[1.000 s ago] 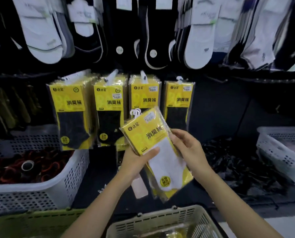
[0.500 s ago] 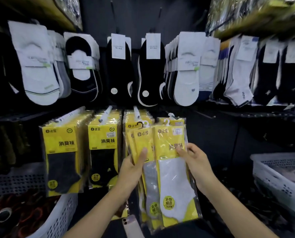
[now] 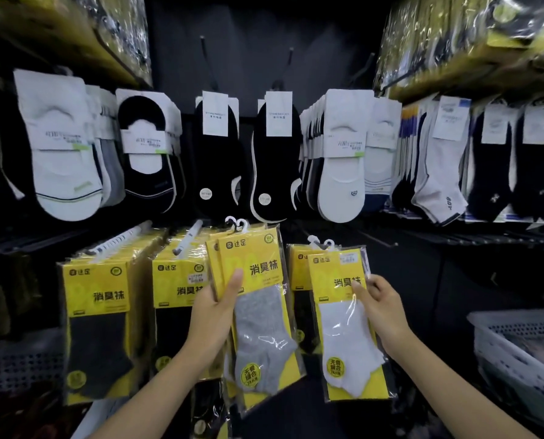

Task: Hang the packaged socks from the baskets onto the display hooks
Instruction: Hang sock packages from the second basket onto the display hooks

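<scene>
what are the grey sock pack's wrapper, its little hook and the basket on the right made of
The wrapper looks like thin clear plastic film, glossy: it crinkles and catches glare. The hook seems moulded white plastic, smooth. The basket is probably stiff white plastic, matt, its wall pierced with rows of holes.

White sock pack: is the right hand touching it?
Touching. The head view shows the right hand pinching the white sock pack at its right edge, with the thumb pressed on the front over the yellow label.
</scene>
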`<state>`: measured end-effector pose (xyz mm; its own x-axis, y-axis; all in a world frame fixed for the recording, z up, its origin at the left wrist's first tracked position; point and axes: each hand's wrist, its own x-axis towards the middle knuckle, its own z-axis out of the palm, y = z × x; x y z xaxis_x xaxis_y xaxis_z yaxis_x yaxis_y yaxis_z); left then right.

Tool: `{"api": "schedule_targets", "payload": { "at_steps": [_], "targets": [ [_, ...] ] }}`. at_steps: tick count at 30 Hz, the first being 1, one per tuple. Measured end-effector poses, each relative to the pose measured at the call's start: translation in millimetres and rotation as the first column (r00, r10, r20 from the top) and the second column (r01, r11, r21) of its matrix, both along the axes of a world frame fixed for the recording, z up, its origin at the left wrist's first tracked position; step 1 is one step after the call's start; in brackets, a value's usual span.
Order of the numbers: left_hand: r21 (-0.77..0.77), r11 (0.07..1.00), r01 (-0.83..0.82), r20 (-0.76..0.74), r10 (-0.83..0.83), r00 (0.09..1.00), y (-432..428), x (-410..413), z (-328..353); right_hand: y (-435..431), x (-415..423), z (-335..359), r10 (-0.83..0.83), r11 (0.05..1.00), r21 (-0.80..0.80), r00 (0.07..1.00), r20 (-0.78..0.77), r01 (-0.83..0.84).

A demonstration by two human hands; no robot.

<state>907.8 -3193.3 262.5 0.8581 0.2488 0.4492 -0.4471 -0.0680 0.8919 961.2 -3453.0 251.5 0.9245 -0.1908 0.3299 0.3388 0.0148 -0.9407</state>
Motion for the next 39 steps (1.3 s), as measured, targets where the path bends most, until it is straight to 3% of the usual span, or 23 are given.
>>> {"api": "schedule_targets", "payload": {
  "at_steps": [6, 11, 14, 17, 22, 27, 34, 39],
  "targets": [
    [0.007, 1.000, -0.019, -0.003, 0.019, 1.000, 1.6, 6.1, 2.8, 18.4, 30.7, 2.1, -0.001, 1.000, -0.027, 0.998, -0.064, -0.001],
    [-0.018, 1.000, -0.005, -0.008, 0.005, 1.000, 0.9, 6.8, 3.9, 30.3, 50.6, -13.8, -0.026, 0.992, 0.110, 0.969, -0.247, 0.055],
    [-0.020, 1.000, 0.008, -0.020, -0.008, 1.000, -0.7, 5.5, 3.1, 30.2, 49.4, -23.7, -0.136, 0.971, 0.146, 0.942, -0.308, 0.188],
    [-0.044, 0.998, 0.033, -0.027, -0.034, 0.999, -5.3, 3.5, 2.7, 31.2, 33.2, -25.3, -0.200, 0.965, 0.119, 0.952, -0.231, 0.232],
    [-0.034, 0.996, 0.076, -0.081, -0.079, 0.994, -23.7, -0.3, -1.1, 49.6, -11.5, 6.6, 0.059, 0.997, 0.059, 0.998, -0.032, -0.057],
    [-0.042, 0.996, 0.076, -0.019, -0.077, 0.997, -44.8, -7.8, 1.4, 57.7, -39.6, 25.4, 0.152, 0.981, 0.102, 0.983, 0.103, -0.163],
    [0.031, 0.993, 0.114, -0.040, -0.113, 0.993, -44.5, -11.8, 6.6, 47.5, -44.8, 20.4, 0.191, 0.951, 0.234, 0.979, 0.067, -0.201],
    [0.055, 0.998, -0.002, -0.012, 0.003, 1.000, -15.8, -3.3, 6.9, 16.6, -34.0, 8.9, 0.121, 0.958, 0.265, 0.992, -0.034, -0.108]
  ]
}}
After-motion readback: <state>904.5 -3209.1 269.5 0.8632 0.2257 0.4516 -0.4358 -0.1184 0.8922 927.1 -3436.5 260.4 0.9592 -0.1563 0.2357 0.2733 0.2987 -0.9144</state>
